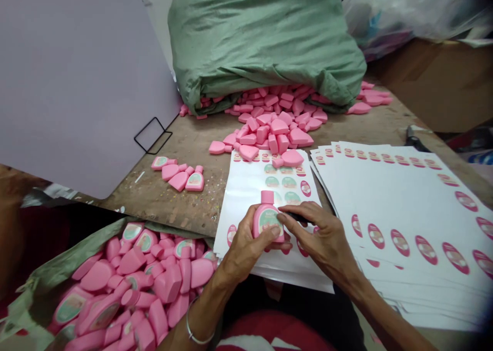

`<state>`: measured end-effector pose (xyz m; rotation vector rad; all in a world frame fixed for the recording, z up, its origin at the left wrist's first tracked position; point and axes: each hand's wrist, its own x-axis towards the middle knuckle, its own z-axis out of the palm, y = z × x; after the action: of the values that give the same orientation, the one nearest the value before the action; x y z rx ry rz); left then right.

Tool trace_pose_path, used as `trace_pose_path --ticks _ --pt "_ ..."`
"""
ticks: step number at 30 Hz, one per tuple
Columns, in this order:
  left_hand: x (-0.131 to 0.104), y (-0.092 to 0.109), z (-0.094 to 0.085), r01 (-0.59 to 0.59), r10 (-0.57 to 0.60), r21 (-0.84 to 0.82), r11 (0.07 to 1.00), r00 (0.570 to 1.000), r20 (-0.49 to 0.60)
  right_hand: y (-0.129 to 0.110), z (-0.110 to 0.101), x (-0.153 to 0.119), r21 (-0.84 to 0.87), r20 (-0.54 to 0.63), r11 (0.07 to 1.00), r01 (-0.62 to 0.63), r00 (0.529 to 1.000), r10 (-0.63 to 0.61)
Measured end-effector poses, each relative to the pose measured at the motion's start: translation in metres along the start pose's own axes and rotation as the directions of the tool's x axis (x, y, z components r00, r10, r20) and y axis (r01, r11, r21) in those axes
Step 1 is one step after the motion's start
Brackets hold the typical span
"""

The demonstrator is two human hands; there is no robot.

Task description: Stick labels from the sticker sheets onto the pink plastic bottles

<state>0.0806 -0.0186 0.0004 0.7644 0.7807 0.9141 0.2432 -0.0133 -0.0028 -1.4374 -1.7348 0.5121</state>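
My left hand is wrapped round a small pink bottle, held upright with its cap at the top. A green oval sticker with the word "BABY" lies on the bottle's front, and my left thumb presses on its lower part. My right hand is closed round a thin dark tool, whose kind I cannot make out; its fingertips touch the bottle's right side. Beneath both hands lies a stack of white sticker sheets with green and pink stickers.
A green sack spills pink bottles at the back. Several more bottles lie to the left. A sack of bottles stands below the table edge. Printed sheets spread right; a pale panel stands left.
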Motion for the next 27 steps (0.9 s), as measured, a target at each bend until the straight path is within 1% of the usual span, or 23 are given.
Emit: trace_pose_path --ticks 2,3,4,5,7,9,10,11,12,13,14,15,16,17,18,20,21,22,23,24,25,26,27 --pt "0.000 0.000 0.000 0.007 -0.007 -0.002 1.000 1.000 0.014 0.003 -0.001 0.003 -0.117 -0.080 0.993 -0.003 0.997 -0.007" --pt "-0.001 0.000 0.000 0.013 -0.013 -0.011 1.000 1.000 0.020 0.003 -0.001 0.004 -0.136 -0.111 0.990 -0.026 0.994 0.011" --pt "-0.001 0.000 0.002 0.022 -0.021 -0.017 1.000 0.999 0.034 0.002 0.000 0.005 -0.118 -0.122 0.991 -0.056 0.992 0.042" --pt "-0.002 0.001 0.003 0.028 -0.027 -0.020 0.999 0.999 0.047 0.001 0.002 0.006 -0.067 -0.097 0.994 -0.083 0.992 0.076" --pt "-0.006 0.004 0.005 0.056 -0.055 -0.011 0.998 0.995 0.082 0.002 0.007 0.011 0.060 0.028 0.991 -0.119 0.993 0.118" --pt "-0.009 0.009 0.002 0.082 -0.084 0.027 0.996 0.994 0.077 0.011 0.009 0.022 0.099 0.112 0.984 -0.147 0.984 0.136" --pt "-0.011 0.012 -0.004 0.079 -0.081 0.066 0.995 0.996 0.038 0.019 0.008 0.030 0.080 0.117 0.984 -0.157 0.982 0.147" --pt "-0.011 0.015 -0.012 0.065 -0.061 0.123 0.990 0.998 -0.032 0.030 0.005 0.042 0.039 0.097 0.985 -0.168 0.982 0.163" --pt "-0.009 0.018 -0.023 0.043 -0.019 0.194 0.980 0.992 -0.126 0.042 0.001 0.055 -0.018 0.063 0.986 -0.168 0.984 0.169" --pt "-0.006 0.020 -0.036 0.018 0.050 0.286 0.958 0.972 -0.228 0.056 -0.004 0.070 -0.092 0.038 0.983 -0.160 0.986 0.164" --pt "-0.002 0.023 -0.051 0.004 0.134 0.386 0.922 0.934 -0.331 0.069 -0.009 0.086 -0.186 0.009 0.973 -0.138 0.990 0.142" --pt "0.004 0.026 -0.066 0.006 0.225 0.490 0.872 0.884 -0.410 0.081 -0.014 0.102 -0.266 0.031 0.961 -0.073 0.996 0.084" --pt "0.010 0.029 -0.081 0.018 0.327 0.608 0.794 0.830 -0.452 0.092 -0.018 0.119 -0.342 0.092 0.940 0.009 0.995 0.024" --pt "0.016 0.032 -0.095 0.061 0.428 0.723 0.689 0.770 -0.473 0.100 -0.021 0.134 -0.401 0.167 0.912 0.082 0.986 -0.015" --pt "0.022 0.035 -0.107 0.119 0.490 0.806 0.580 0.740 -0.461 0.107 -0.023 0.147 -0.434 0.242 0.889 0.144 0.969 -0.038" --pt "0.031 0.042 -0.121 0.198 0.589 0.913 0.356 0.711 -0.384 0.113 -0.027 0.164 -0.458 0.339 0.867 0.197 0.940 -0.034" --pt "0.034 0.045 -0.122 0.206 0.637 0.942 0.264 0.696 -0.331 0.112 -0.028 0.167 -0.463 0.353 0.865 0.194 0.935 -0.021" --pt "0.035 0.047 -0.119 0.196 0.694 0.962 0.191 0.666 -0.274 0.109 -0.029 0.166 -0.467 0.349 0.865 0.181 0.937 -0.008" --pt "0.035 0.049 -0.111 0.168 0.750 0.976 0.141 0.626 -0.216 0.103 -0.029 0.160 -0.471 0.331 0.868 0.158 0.944 0.007" --pt "0.035 0.049 -0.100 0.119 0.785 0.985 0.123 0.595 -0.170 0.094 -0.028 0.150 -0.466 0.296 0.877 0.118 0.955 0.028" --pt "0.035 0.047 -0.085 0.056 0.793 0.987 0.154 0.589 -0.157 0.082 -0.025 0.137 -0.441 0.248 0.895 0.064 0.967 0.053" --pt "0.034 0.044 -0.068 -0.031 0.757 0.972 0.231 0.633 -0.160 0.069 -0.021 0.121 -0.385 0.193 0.923 -0.001 0.978 0.082" --pt "0.034 0.040 -0.049 -0.118 0.673 0.925 0.361 0.719 -0.171 0.053 -0.015 0.103 -0.300 0.145 0.951 -0.072 0.982 0.120"
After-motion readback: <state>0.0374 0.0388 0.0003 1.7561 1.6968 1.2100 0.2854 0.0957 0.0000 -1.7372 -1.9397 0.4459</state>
